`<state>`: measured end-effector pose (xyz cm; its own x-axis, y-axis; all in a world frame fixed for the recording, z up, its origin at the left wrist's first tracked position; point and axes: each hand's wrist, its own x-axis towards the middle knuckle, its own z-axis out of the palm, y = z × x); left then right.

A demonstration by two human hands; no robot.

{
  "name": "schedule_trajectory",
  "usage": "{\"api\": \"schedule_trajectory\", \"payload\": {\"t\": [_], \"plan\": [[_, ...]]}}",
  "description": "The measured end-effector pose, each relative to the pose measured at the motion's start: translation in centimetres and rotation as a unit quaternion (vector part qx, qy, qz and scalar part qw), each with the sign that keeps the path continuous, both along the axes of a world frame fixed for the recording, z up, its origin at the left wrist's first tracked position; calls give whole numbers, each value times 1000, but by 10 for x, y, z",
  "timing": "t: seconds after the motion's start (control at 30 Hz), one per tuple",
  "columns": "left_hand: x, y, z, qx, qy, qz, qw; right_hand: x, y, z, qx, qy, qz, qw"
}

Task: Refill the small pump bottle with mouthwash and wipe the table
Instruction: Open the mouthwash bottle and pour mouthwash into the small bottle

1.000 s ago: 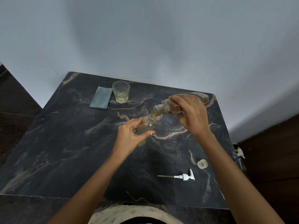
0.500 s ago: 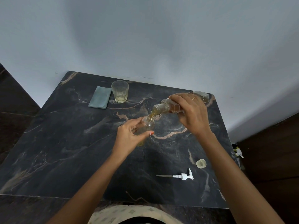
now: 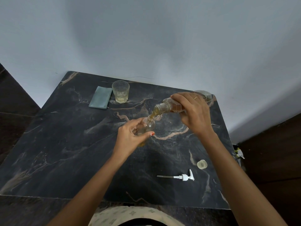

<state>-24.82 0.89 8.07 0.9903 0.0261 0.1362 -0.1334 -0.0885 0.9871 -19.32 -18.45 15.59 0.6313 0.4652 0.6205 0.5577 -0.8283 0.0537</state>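
Two hands work: right hand (image 3: 193, 113) clamps the tilted mouthwash bottle (image 3: 164, 107), left hand (image 3: 130, 137) grips the small pump bottle (image 3: 149, 125). Its narrow neck could overflow or miss, spilling toward the desk's (image 3: 65, 144) 12 o'clock edge.

Glass (image 3: 120, 91) upper centre-left of frame, upright, a little pale yellow liquid at the bottom. Plain grey-white wall (image 3: 146, 38) fills the top. Dark brown panels (image 3: 273, 152) far right and far left.

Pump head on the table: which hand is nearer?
Right. The right hand tips the big bottle above the pump head; the left hand is farther left.
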Motion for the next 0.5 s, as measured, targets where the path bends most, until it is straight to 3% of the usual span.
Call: {"api": "schedule_trajectory", "payload": {"t": [0.5], "plan": [[-1, 0, 1, 3, -6, -1, 1000, 0, -2, 1, -2, 1, 1, 1000]]}}
